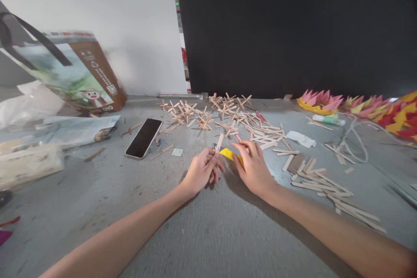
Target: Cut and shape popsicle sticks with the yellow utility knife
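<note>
Grey floor (208, 234) | hands: left (202, 171) pinches stick (220, 142) | right (254, 167) apparently on yellow piece (228, 153)

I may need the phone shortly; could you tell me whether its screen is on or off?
Off, it seems: the phone lies face up on the table, its screen plain black.

Yellow piece (228, 153) (black phone (143, 137))

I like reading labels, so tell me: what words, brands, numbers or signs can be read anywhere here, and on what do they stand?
No text can be read.
Carton: a recycling triangle, a square code and small white print on its brown side, all too blurred; a cartoon face on the front.
Flat packet: print too blurred.
Phone: dark screen, no text.
Glue tube: no legible label.
</note>
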### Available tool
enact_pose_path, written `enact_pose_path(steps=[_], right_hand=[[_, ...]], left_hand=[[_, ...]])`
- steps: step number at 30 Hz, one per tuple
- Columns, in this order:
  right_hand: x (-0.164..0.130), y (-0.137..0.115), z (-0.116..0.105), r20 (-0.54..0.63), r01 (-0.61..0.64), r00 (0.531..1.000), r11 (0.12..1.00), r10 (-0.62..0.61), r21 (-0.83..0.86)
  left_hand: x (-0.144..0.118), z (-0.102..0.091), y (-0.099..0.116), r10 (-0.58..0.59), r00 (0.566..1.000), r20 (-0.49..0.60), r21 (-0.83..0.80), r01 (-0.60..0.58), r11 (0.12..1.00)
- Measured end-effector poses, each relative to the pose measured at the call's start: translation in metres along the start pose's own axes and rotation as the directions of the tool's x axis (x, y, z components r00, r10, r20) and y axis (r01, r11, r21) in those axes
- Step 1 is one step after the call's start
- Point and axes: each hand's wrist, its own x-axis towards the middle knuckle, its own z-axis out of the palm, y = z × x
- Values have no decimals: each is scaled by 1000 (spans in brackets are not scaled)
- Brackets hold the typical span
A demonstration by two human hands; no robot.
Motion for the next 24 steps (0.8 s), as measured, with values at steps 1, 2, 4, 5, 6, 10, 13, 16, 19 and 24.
enact_pose_path(steps=[1,2,4,5,6,10,13,16,19,24], right_hand=[[0,-2,-2,-51,32,998,999,-31,11],[0,-4,-5,-81,74,994,997,-72,16],[0,-7,-8,-72,167,983,986,-166,7],[0,-7,-8,-51,199,979,980,-199,3],[0,-6,-8,-33,212,977,977,-212,1],[-1,-1,-4,-44,181,983,982,-179,50],[-2,1,-3,-52,206,978,973,-202,102],[-1,1,-3,-68,223,974,965,-215,136],[0,1,-3,-80,212,976,964,-201,158],[0,2,-3,-130,192,977,960,-168,202]], left_hand=[[-1,0,1,-18,1000,22,30,18,999],[-2,0,2,-28,999,46,66,25,998],[-3,0,5,-18,996,90,142,5,990],[-4,0,6,-8,994,107,174,-11,985],[-5,0,7,2,993,121,200,-26,980],[-6,1,11,24,990,137,272,-61,960],[-6,1,13,60,989,133,324,-101,941],[-7,1,15,81,987,140,362,-128,923],[-7,1,16,86,986,146,399,-138,906],[-7,1,14,91,983,157,433,-151,889]])
